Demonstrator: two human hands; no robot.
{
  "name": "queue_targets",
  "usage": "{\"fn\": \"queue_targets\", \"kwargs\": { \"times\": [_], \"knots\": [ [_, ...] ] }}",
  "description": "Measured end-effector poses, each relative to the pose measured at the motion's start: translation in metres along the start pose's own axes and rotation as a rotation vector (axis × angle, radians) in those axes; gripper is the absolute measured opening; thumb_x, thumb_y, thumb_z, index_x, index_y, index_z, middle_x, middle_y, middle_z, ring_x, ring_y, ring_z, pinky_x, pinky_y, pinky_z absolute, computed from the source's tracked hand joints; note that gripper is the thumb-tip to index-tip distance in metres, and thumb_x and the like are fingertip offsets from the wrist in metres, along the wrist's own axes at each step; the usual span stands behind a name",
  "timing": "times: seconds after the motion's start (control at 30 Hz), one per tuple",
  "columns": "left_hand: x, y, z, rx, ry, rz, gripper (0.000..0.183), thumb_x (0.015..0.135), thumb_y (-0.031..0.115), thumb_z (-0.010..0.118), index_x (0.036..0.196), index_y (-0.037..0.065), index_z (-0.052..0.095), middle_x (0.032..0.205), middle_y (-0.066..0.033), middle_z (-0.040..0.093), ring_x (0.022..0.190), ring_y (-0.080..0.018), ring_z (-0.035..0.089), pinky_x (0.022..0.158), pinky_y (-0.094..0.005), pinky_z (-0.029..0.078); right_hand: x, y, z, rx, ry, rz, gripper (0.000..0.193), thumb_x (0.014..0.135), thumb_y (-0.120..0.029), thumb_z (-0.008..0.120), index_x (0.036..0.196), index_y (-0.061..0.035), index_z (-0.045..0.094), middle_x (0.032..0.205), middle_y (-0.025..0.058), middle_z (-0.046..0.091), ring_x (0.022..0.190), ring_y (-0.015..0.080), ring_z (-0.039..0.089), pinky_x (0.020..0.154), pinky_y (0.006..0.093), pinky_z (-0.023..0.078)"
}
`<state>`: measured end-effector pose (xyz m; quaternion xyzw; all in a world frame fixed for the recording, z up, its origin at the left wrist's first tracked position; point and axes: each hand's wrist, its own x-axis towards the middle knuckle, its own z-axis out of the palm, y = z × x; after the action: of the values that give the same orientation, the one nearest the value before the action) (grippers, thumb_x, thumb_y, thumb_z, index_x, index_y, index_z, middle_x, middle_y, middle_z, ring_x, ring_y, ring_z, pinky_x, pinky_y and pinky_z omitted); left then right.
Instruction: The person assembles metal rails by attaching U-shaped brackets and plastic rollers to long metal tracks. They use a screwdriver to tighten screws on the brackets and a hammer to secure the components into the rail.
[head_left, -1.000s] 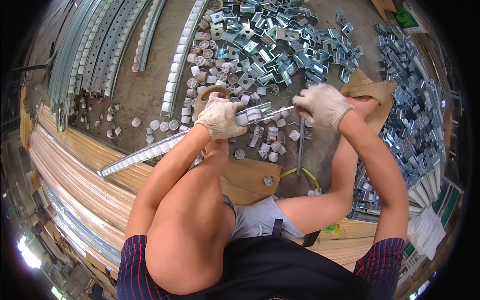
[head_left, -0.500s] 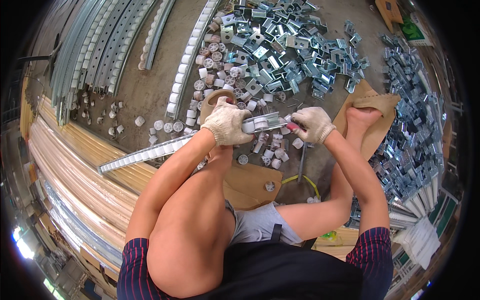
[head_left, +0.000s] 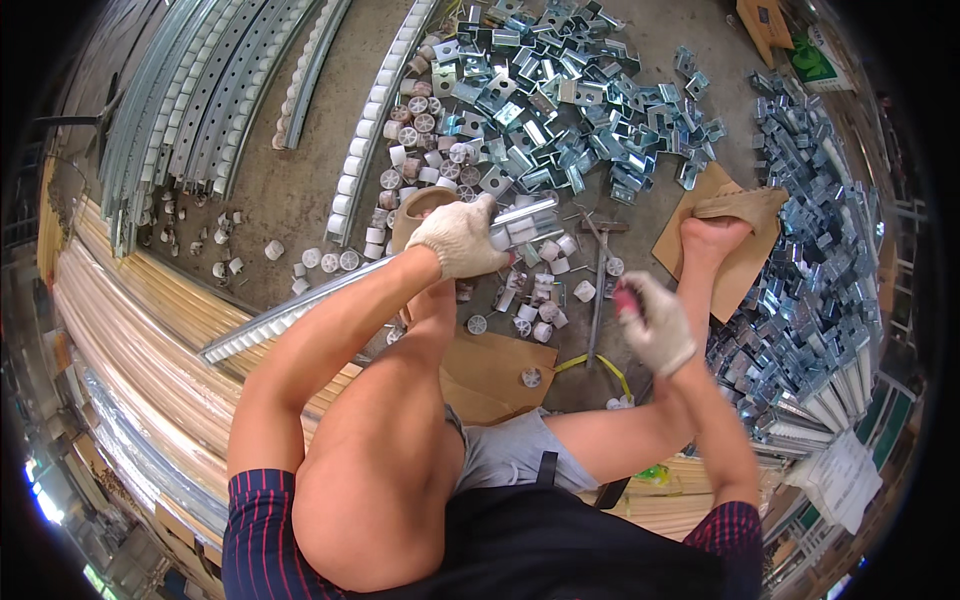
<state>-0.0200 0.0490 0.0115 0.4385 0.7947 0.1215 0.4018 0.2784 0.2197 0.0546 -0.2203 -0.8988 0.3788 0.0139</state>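
My left hand [head_left: 458,237], in a pale knitted glove, is closed around a metal roller track [head_left: 290,311] with a row of white rollers. The track slants from the lower left up to a bare metal end right of the hand, over my left foot. My right hand [head_left: 655,325], also gloved, is off the track, near my right shin. Its fingers are curled and blurred, with red showing at the tips; whether it holds anything is unclear. Between the hands a hammer [head_left: 597,300] lies on the floor. Loose white rollers [head_left: 545,295] are scattered beside it.
Metal brackets [head_left: 545,95] form a heap ahead, and more brackets [head_left: 800,230] are piled at the right. Another roller track [head_left: 365,140] and several metal rails [head_left: 190,100] lie at the far left. Long wrapped strips [head_left: 150,330] line the left. Cardboard [head_left: 495,370] lies below me.
My right hand has left the end of the track and moved down and to the right. My left hand keeps its hold, with the track's end raised slightly. The hammer is now in plain sight.
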Motion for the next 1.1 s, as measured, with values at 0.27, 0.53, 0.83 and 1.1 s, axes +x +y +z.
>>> {"fn": "queue_targets", "kwargs": {
  "times": [0.27,0.53,0.83,1.1],
  "knots": [
    [0.040,0.037,0.034,0.024,-0.053,-0.080,0.072,0.078,0.047,0.072,0.131,-0.002,0.064,0.117,-0.0315,0.073,0.113,-0.0428,0.072,0.102,-0.0467,0.056,-0.035,-0.095,0.054,0.652,0.042,0.605,0.049,0.105,-0.006,0.049,0.154,-0.0124,0.052,0.088,0.0030,0.065,0.058,0.0057,0.058,0.052,0.0228,0.048],
    [0.041,0.009,0.032,0.011,0.027,-0.263,0.069,0.083,0.047,0.068,0.127,-0.005,0.067,0.127,-0.0306,0.072,0.122,-0.0416,0.070,0.106,-0.0457,0.054,-0.005,-0.101,0.017,0.532,-0.232,0.689,0.053,0.104,-0.013,0.052,0.158,-0.0132,0.051,0.087,0.0129,0.072,0.082,0.0208,0.073,0.066,0.0373,0.058],
    [0.035,0.004,0.037,-0.041,0.117,-0.317,0.073,0.081,0.053,0.073,0.124,-0.005,0.067,0.120,-0.0314,0.073,0.118,-0.0434,0.071,0.104,-0.0477,0.055,0.042,-0.087,0.028,0.035,-0.341,0.392,0.049,0.103,-0.019,0.049,0.149,-0.0052,0.057,0.092,0.0262,0.071,0.090,0.0366,0.073,0.078,0.0494,0.056],
    [0.030,0.013,0.040,-0.043,0.138,-0.302,0.072,0.080,0.054,0.073,0.123,-0.003,0.067,0.117,-0.0321,0.074,0.117,-0.0444,0.071,0.103,-0.0485,0.055,0.111,-0.110,0.019,-0.402,-0.720,0.248,0.036,0.094,-0.025,0.061,0.110,0.0033,0.076,0.117,0.0282,0.074,0.112,0.0420,0.073,0.092,0.0490,0.060]
  ]
}}
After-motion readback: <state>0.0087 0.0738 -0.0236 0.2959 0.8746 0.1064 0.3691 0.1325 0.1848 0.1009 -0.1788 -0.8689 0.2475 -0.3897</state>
